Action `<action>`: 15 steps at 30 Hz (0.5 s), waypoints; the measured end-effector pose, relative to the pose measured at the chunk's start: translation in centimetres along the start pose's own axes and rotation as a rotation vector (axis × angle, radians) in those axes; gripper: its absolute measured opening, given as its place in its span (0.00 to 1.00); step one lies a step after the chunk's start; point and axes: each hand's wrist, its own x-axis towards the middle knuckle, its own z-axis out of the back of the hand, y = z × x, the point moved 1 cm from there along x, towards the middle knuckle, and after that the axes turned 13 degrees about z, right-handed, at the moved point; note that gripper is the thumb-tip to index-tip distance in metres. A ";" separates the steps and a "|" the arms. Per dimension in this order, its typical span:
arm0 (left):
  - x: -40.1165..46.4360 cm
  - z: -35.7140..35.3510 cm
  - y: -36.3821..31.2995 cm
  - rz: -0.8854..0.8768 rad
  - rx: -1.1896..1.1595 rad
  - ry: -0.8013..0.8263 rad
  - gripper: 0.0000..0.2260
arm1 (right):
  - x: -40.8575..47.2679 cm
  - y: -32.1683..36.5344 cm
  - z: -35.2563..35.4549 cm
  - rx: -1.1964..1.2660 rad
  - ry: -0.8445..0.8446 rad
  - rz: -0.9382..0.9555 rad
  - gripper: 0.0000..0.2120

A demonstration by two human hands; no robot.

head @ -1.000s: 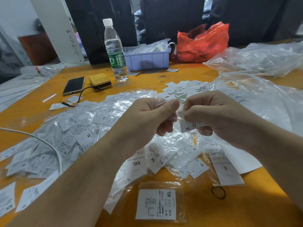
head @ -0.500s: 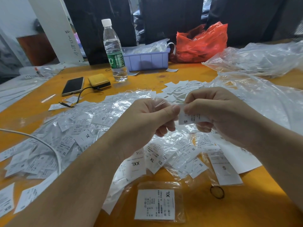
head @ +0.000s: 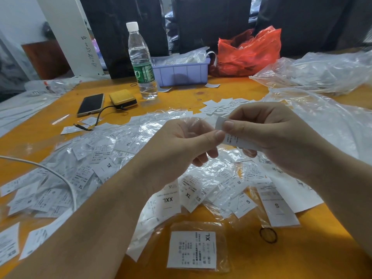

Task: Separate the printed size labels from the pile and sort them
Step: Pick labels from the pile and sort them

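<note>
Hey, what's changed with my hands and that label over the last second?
The right hand has turned the label it pinches, so the S that showed a second ago is now out of sight, and lifted it slightly. The left hand keeps its grip on the clear sleeve. The label pile and water bottle stayed put.
</note>
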 end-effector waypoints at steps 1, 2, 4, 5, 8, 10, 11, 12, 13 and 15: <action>0.0 0.0 0.0 -0.003 0.004 0.000 0.08 | 0.0 0.0 0.0 -0.003 -0.012 0.003 0.13; 0.0 0.0 0.0 -0.007 0.006 -0.001 0.08 | 0.0 -0.1 0.0 -0.009 -0.021 0.006 0.12; 0.0 0.0 0.0 -0.009 0.010 -0.008 0.06 | 0.0 -0.1 -0.1 -0.019 -0.029 0.010 0.11; 0.0 0.0 0.0 -0.008 0.012 -0.014 0.06 | 0.0 -0.1 -0.2 -0.021 -0.024 0.012 0.12; 0.1 0.0 0.1 -0.015 0.020 -0.035 0.06 | 0.0 0.0 -0.2 -0.022 0.018 0.021 0.13; 0.1 0.0 0.1 -0.015 0.023 -0.029 0.06 | -0.1 0.0 -0.1 -0.022 0.034 0.022 0.14; 0.1 0.0 0.1 -0.014 0.016 -0.023 0.06 | -0.1 0.0 0.0 -0.017 0.034 0.018 0.14; 0.1 0.0 0.1 -0.014 0.004 -0.018 0.06 | -0.1 0.0 0.1 0.000 0.026 0.011 0.14; 0.0 0.0 0.1 -0.015 -0.011 -0.020 0.06 | 0.0 -0.1 0.2 0.030 0.009 -0.003 0.15; 0.0 0.2 0.0 -0.016 -0.043 -0.037 0.05 | 0.0 -0.1 0.5 0.102 -0.039 -0.038 0.17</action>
